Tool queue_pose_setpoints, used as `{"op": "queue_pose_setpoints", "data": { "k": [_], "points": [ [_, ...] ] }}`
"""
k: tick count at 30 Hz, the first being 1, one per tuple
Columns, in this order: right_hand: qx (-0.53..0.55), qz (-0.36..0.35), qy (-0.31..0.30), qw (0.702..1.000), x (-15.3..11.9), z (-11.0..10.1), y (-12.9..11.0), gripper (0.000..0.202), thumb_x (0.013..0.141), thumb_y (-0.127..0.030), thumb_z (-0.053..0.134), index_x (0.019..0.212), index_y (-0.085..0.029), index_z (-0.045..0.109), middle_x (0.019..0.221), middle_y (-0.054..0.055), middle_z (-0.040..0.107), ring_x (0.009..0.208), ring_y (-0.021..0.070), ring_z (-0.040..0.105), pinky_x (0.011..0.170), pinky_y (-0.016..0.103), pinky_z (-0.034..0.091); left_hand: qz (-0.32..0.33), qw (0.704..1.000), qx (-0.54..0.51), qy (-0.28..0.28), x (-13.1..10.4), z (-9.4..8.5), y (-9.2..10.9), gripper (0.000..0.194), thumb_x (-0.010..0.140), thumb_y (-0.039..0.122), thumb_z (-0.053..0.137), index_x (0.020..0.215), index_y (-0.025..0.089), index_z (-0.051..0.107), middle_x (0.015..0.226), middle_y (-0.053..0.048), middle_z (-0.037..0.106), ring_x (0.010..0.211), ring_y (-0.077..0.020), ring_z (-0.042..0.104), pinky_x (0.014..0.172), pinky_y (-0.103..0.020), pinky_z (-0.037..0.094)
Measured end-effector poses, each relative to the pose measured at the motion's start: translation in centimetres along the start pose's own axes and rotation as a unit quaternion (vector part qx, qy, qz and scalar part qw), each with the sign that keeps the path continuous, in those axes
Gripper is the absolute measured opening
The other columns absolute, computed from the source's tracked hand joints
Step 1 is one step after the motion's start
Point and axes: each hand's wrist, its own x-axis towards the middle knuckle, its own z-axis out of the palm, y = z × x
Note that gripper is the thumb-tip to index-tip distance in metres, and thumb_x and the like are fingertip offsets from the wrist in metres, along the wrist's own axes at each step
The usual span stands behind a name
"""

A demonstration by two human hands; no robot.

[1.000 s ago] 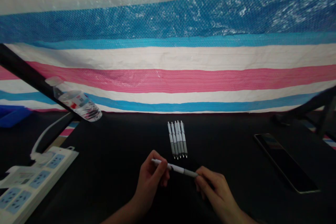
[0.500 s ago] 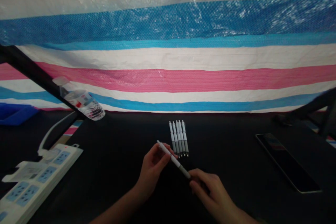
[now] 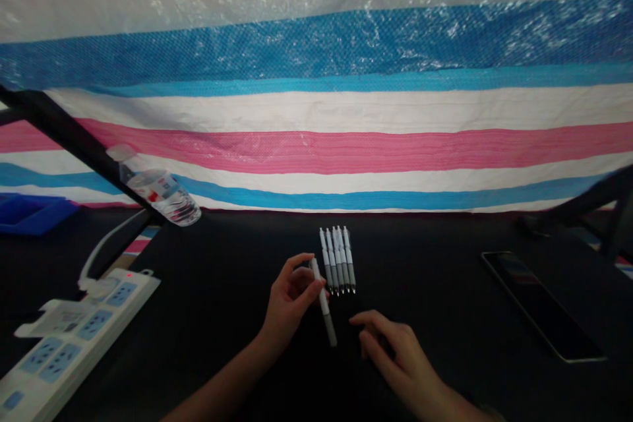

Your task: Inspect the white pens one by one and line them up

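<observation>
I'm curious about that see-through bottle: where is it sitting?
In the head view, the water bottle lies tilted at the left, at the table's far edge against the striped tarp, beyond the white power strip.

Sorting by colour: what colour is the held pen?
White with a grey grip, held by the left hand: pen, head view.
</observation>
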Motion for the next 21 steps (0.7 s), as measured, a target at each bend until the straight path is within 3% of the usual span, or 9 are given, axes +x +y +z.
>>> {"op": "queue_pose_setpoints", "data": {
  "k": [9,14,21],
  "points": [
    [0.005,-0.01,0.003,1.0,0.01,0.05,0.23,0.035,0.101,-0.042,0.041,0.11,-0.018,0.064,0.068,-0.001,0.062,0.061,0.0138,0.057,0.057,0.024,0.041,-0.006,0.999,-0.005,0.033,0.19,0.01,-0.07,0.05,0.076,0.03,0.079,0.119,0.022,0.055,0.08,0.001,0.069,0.069,-0.0179,0.07,0.066,-0.03,0.058],
    [0.011,-0.009,0.01,1.0,0.09,0.05,0.16,0.035,0.101,-0.043,0.041,0.111,-0.018,0.064,0.067,-0.001,0.061,0.06,0.0139,0.057,0.056,0.024,0.04,0.0,0.999,-0.021,0.026,0.29,-0.15,-0.27,0.06,0.079,0.028,0.077,0.131,0.024,0.048,0.085,0.0,0.07,0.071,-0.0166,0.07,0.067,-0.029,0.058],
    [0.011,-0.01,0.008,1.0,0.04,0.1,0.25,0.033,0.101,-0.041,0.041,0.108,-0.018,0.063,0.068,-0.001,0.06,0.061,0.0135,0.056,0.057,0.024,0.04,-0.003,0.999,-0.008,0.038,0.26,-0.01,0.02,0.051,0.076,0.03,0.08,0.121,0.023,0.056,0.082,0.001,0.071,0.071,-0.018,0.071,0.067,-0.029,0.057]
  ]
}}
